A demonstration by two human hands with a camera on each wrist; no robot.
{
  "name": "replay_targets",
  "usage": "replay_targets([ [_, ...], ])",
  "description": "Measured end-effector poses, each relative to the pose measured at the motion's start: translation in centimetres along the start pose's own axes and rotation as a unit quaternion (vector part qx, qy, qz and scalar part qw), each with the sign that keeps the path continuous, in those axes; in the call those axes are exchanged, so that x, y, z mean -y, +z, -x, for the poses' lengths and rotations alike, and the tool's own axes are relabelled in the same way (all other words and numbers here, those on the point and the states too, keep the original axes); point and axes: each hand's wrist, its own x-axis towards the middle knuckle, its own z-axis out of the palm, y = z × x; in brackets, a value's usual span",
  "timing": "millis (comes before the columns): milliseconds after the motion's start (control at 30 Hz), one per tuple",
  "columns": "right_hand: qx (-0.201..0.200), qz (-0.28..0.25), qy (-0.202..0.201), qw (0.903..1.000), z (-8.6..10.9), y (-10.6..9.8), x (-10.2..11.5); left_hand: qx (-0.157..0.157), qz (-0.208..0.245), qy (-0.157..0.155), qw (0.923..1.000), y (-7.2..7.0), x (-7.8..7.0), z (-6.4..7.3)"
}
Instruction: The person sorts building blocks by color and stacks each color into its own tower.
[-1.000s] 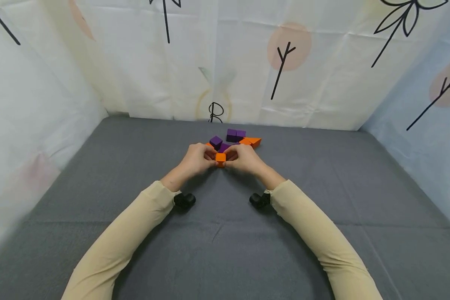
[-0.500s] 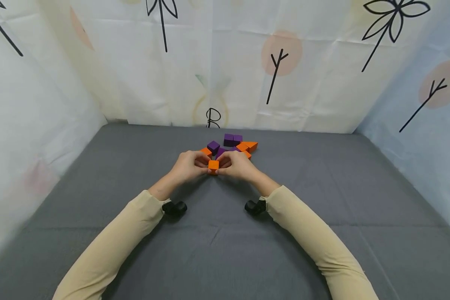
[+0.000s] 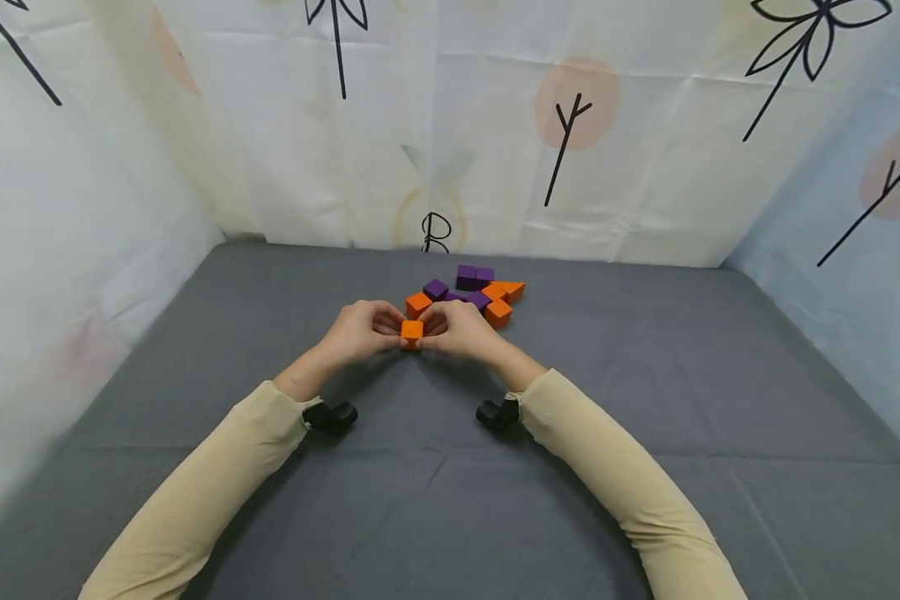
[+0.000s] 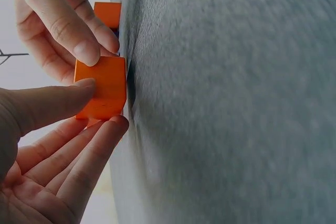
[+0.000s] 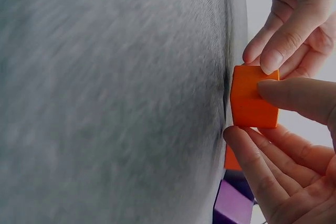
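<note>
An orange cube block [image 3: 412, 332] stands at the near side of a block cluster, between my two hands. My left hand [image 3: 360, 332] pinches it from the left, thumb on the near face. From the right, my right hand [image 3: 461, 331] pinches the same block. In the left wrist view, both thumbs press one face of the orange block [image 4: 109, 90], and the left fingers [image 4: 97, 161] curl behind it. The right wrist view shows the block [image 5: 251, 100] low at the grey cloth, with the right fingers [image 5: 260, 169] beside it.
Just behind the hands lie an orange block [image 3: 418, 304], a purple block [image 3: 436, 289], another orange block [image 3: 498, 313] and an orange triangular block [image 3: 512, 290]. Two purple blocks [image 3: 475, 277] sit farther back. Grey cloth [image 3: 435, 500] covers the table, with a patterned curtain [image 3: 487, 125] behind.
Both hands and the pinched orange block have moved left relative to the cluster. Orange blocks behind the hands now show more fully. The head view has shifted slightly.
</note>
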Motion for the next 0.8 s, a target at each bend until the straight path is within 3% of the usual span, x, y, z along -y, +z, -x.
replay_targets([
  [367,0.011,0.002,-0.009,0.9999,-0.9,0.7,0.4,0.006,-0.003,-0.003,1.0,-0.7,0.8,0.5],
  [800,0.019,0.001,-0.007,0.9998,-1.1,0.7,0.4,0.027,-0.016,-0.002,0.9995,-0.6,1.5,-0.2],
])
